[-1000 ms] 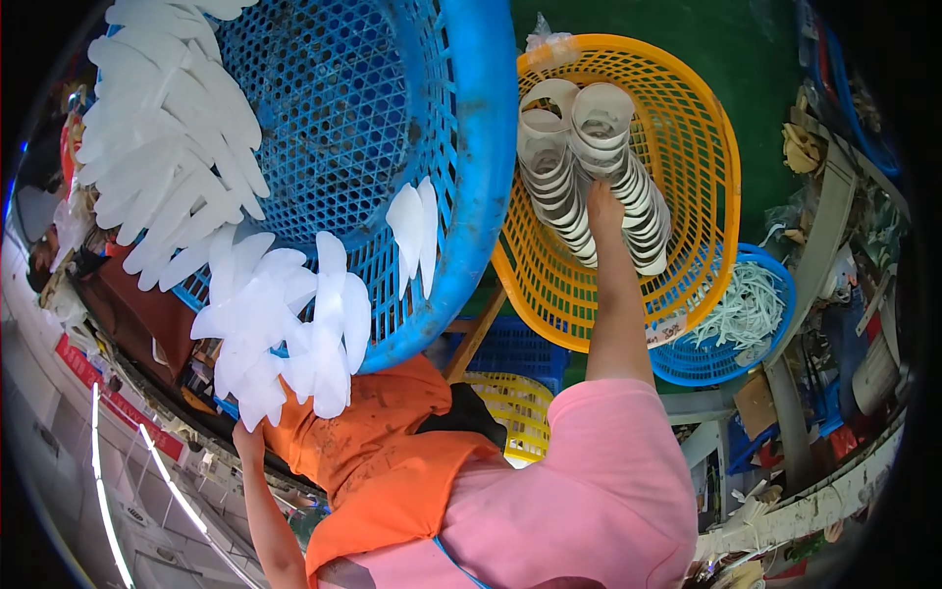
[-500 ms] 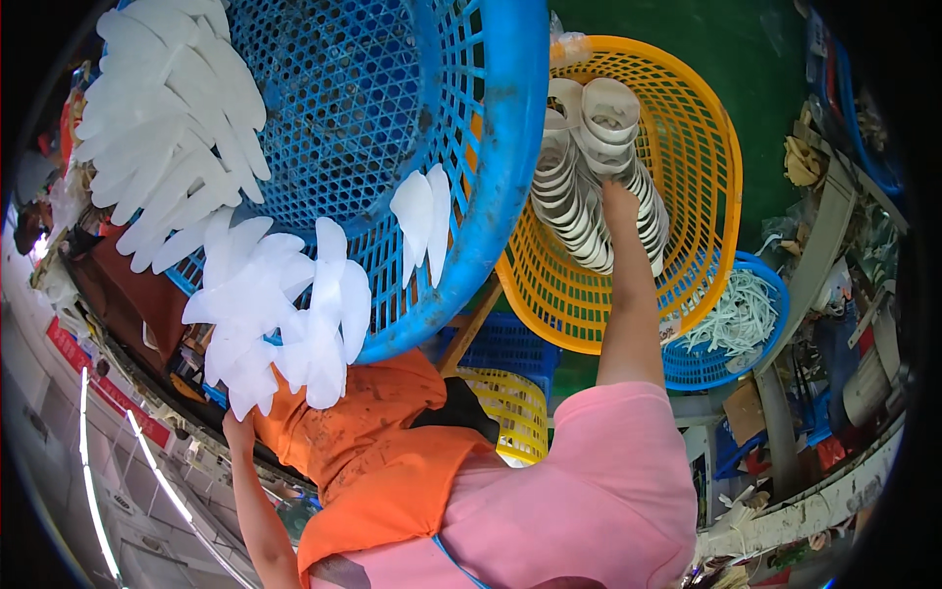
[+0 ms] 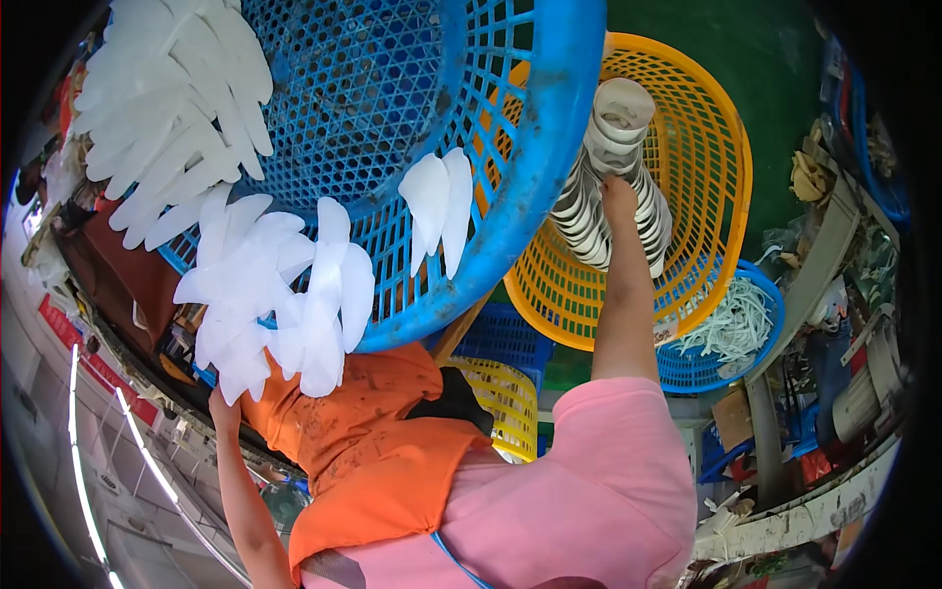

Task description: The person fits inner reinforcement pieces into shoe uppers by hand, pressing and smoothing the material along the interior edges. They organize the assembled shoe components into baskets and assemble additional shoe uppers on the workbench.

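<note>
There is one large blue basket (image 3: 569,128), one orange-yellow basket (image 3: 743,177), one small blue basket (image 3: 692,373), one yellow basket (image 3: 508,404) and two bare hands (image 3: 617,199). Flat white pieces (image 3: 167,108) are numerous, overlapping, not exactly countable; two lie apart. Curled white pieces (image 3: 616,147) make two rows, nested too closely for counting.
</note>
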`<state>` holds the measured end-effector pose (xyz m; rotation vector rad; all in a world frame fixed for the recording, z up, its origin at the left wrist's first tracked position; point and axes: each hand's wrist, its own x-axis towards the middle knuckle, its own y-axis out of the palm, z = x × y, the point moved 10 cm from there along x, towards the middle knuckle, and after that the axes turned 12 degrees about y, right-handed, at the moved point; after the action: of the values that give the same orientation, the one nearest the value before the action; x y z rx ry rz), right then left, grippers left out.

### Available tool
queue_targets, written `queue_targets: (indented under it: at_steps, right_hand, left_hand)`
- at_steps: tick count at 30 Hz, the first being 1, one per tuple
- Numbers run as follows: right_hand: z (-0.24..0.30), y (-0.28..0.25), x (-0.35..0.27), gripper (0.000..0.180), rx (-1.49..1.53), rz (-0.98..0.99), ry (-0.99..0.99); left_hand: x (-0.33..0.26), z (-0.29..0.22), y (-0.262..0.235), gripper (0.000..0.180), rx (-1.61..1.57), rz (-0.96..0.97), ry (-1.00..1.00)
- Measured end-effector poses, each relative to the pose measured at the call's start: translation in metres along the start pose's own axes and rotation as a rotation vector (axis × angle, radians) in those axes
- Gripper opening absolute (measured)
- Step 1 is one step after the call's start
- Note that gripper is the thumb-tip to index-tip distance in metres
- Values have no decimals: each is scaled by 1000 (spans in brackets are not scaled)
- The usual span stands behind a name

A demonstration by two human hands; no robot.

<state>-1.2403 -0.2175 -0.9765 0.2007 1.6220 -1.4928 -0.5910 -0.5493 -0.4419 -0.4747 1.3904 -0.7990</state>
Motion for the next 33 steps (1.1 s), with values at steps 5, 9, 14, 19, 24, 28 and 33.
queue_targets:
  at_steps: [5,9,14,19,24,28,33]
  right_hand:
    - [-50,11,7,27,965,149,421]
    - [-22,-64,-18,32,495,-338,390]
    - [144,-28,13,21,466,112,-99]
    - [139,84,75,21,10,415,8]
    - [160,-75,16,15,512,-124,75]
    - [119,-145,-32,17,551,-439,-83]
    - [59,-104,-37,15,165,-314,-116]
  left_hand:
    - [3,11,-1,33,0,-19,53]
    - [5,15,5,35,-11,-4,16]
    - [5,-18,-4,37,-91,-142,108]
    - [29,-22,7,35,-84,-37,185]
    - [4,10,1,34,-16,-52,47]
    - [4,23,16,36,-151,-25,-29]
    - [11,19,24,38,-228,-91,58]
